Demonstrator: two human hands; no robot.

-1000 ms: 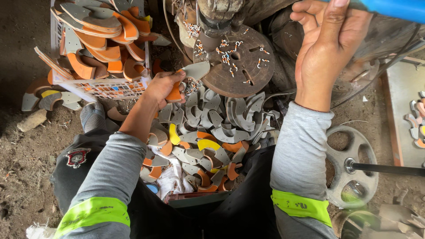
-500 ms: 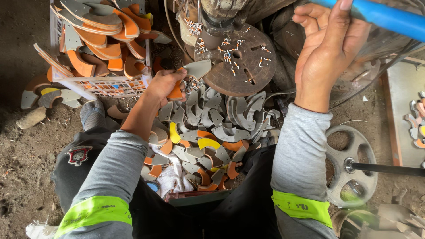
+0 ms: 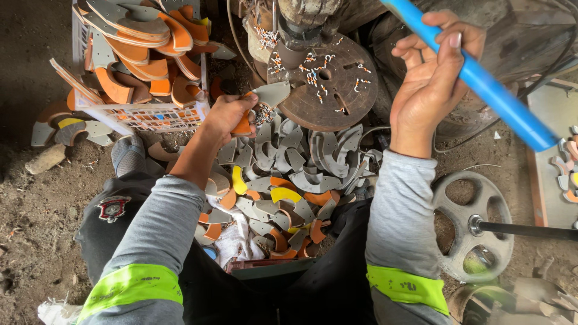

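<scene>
the left hand [image 3: 230, 114] is closed around a flat grey and orange cut-out piece [image 3: 268, 96], fingers curled over its orange end while the grey end sticks out toward the round rusty metal plate [image 3: 337, 84]; the piece sits just at the plate's near edge, above the heap below. the right hand [image 3: 430, 84] is raised, its fingers wrapped loosely around a blue handle [image 3: 481, 78] that runs diagonally from the top of the view down to the right, past the wrist. small white and orange scraps [image 3: 313, 72] lie scattered on the rusty plate, under a worn machine column [image 3: 304, 18]. below both hands, between the person's knees, a pile of curved grey, orange and yellow cut-outs [image 3: 289, 192] fills a container, with a white cloth [image 3: 241, 241] tucked at its near side. to the left, a white plastic crate [image 3: 144, 114] holds stacked grey and orange sole-shaped pieces, and a few more lie on the dirt floor [image 3: 36, 198] beside it. to the right, a spoked metal wheel [image 3: 475, 225] on a dark rod rests near the person's right sleeve, which has a bright yellow-green band.
</scene>
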